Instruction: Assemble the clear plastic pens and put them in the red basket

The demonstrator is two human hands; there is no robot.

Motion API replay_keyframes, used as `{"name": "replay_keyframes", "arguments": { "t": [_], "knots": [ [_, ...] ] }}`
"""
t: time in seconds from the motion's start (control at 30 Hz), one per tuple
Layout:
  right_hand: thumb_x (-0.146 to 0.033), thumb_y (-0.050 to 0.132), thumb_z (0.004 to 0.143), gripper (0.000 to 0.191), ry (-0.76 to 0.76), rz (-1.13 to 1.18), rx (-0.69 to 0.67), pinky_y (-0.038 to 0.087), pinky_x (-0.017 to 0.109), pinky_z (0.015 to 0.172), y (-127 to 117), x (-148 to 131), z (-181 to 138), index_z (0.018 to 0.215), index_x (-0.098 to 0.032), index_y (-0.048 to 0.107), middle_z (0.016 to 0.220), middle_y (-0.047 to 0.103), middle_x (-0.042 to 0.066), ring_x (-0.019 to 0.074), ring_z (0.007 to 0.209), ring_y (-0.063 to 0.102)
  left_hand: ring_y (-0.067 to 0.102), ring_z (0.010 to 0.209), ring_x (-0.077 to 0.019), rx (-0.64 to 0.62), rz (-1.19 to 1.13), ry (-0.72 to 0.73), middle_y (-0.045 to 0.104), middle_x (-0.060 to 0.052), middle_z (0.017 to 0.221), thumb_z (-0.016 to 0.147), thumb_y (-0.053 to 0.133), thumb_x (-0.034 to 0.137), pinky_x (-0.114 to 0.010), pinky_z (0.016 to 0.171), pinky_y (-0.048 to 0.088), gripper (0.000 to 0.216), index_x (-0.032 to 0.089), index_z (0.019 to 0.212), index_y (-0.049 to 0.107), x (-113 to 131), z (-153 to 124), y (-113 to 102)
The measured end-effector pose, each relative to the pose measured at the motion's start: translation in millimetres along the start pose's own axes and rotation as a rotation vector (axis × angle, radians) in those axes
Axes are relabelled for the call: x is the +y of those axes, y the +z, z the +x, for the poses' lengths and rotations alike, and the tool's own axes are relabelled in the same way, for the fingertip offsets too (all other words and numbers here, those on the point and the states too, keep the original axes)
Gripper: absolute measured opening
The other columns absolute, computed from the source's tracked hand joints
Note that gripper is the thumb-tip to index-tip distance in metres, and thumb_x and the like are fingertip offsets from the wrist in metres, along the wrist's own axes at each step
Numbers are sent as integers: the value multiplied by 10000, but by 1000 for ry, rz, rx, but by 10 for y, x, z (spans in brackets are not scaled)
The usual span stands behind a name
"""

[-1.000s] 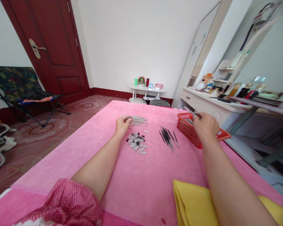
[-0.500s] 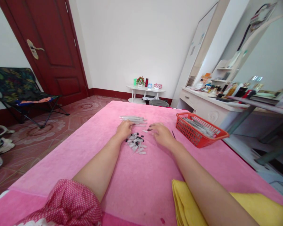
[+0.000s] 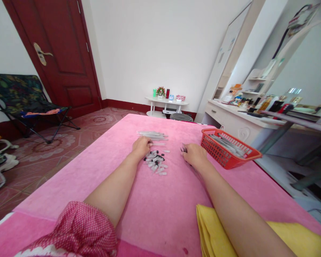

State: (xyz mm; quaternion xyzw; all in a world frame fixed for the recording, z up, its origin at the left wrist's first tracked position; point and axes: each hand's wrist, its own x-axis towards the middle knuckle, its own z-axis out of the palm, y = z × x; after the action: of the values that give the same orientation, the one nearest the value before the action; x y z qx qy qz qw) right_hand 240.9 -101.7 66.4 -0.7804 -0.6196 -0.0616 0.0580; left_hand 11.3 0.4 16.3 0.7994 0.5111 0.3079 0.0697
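Observation:
My left hand (image 3: 142, 147) is closed, thumb and fingers pinching a thin whitish pen barrel (image 3: 158, 144) that points to the right. Just beyond it lies a bundle of similar pen barrels (image 3: 153, 135). A heap of clear caps and small black pieces (image 3: 155, 162) sits in front of my left hand, with a single clear cap (image 3: 166, 151) lying apart to its right. My right hand (image 3: 195, 154) rests low over the cloth with fingers curled together. Something thin and dark shows at its fingertips, too blurred to name.
A red plastic basket (image 3: 230, 149) holding many pen barrels stands right of my right hand. Folded yellow cloth (image 3: 211, 232) lies under my right forearm. The pink cloth (image 3: 96, 192) covers the table. A cluttered dresser (image 3: 235, 116) stands beyond the right edge; a folding chair (image 3: 29, 103) is at left.
My right hand has moved right, away from the single cap, and its fingers have closed over where a thin dark stick lay. The left hand keeps its place by the barrels.

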Motion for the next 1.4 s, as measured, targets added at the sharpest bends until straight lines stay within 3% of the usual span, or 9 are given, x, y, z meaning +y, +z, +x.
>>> {"name": "replay_keyframes", "arguments": {
  "t": [0.1,0.33,0.57,0.77,1.07,1.3,1.4],
  "knots": [
    [-413,677,682,291,27,-12,-30,465,297,715,13,-13,-18,856,-180,696,887,696,123,240,887,646,571,914,-237,44,-11,36,685,-62,873,730,586,208,-316,826,418,135,239,789,704,55,2,-16],
    [-207,584,710,192,41,35,-52,458,297,671,-20,-25,-15,852,-169,708,895,696,153,249,856,653,595,882,-259,63,-191,136,693,-66,866,706,556,128,-361,843,427,213,225,831,699,126,0,-5],
    [-169,552,691,209,-130,311,-21,417,231,636,-141,-6,29,835,-215,697,876,703,46,172,808,631,600,919,-267,114,-404,199,703,-68,921,714,533,125,-401,904,413,285,250,874,733,85,24,29],
    [-150,558,685,203,-148,356,7,411,220,644,-124,14,45,822,-209,696,857,702,37,158,800,626,599,920,-266,118,-466,188,707,-63,883,703,544,104,-408,931,400,297,265,852,743,92,18,22],
    [-158,550,689,207,-151,291,16,399,231,645,-107,27,51,816,-222,700,858,704,32,168,819,628,589,908,-211,58,-231,297,698,-53,934,740,518,85,-356,880,429,308,223,923,723,122,8,-26],
    [-159,532,731,221,-241,246,111,387,262,657,-179,-28,7,847,-243,701,870,704,22,187,832,619,589,899,-212,46,-169,383,697,-67,931,734,538,78,-354,844,442,299,214,930,718,164,7,0],
    [-186,538,765,175,-315,245,275,390,301,731,-248,-101,-49,849,-216,688,885,685,48,208,862,595,594,923,-214,43,-248,375,701,-63,942,728,540,74,-356,860,443,291,204,918,718,205,16,47]
  ]
}}
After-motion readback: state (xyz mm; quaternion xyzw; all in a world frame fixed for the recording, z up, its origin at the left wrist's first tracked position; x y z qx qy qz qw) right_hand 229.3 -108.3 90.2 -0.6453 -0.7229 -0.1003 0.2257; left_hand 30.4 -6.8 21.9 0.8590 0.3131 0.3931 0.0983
